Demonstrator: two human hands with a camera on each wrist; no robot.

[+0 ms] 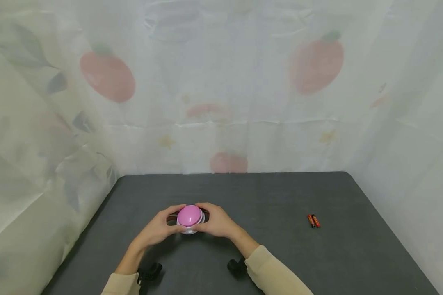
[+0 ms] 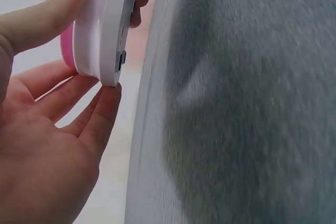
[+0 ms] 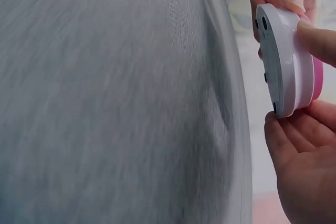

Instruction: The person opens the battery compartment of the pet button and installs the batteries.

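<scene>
A round device with a pink dome (image 1: 189, 215) on a white base (image 2: 102, 30) is held a little above the dark grey table (image 1: 243, 196). My left hand (image 1: 162, 225) grips its left side, thumb and fingers curled round the white rim. From the right, my right hand (image 1: 215, 221) grips the same rim (image 3: 286, 61). The flat white underside with small dark feet shows in both wrist views, lifted off the table.
Two red-and-black batteries (image 1: 313, 221) lie side by side on the table to the right. A thin printed curtain (image 1: 221, 82) hangs behind and on both sides of the table. Black wrist mounts (image 1: 151, 271) sit near the front edge.
</scene>
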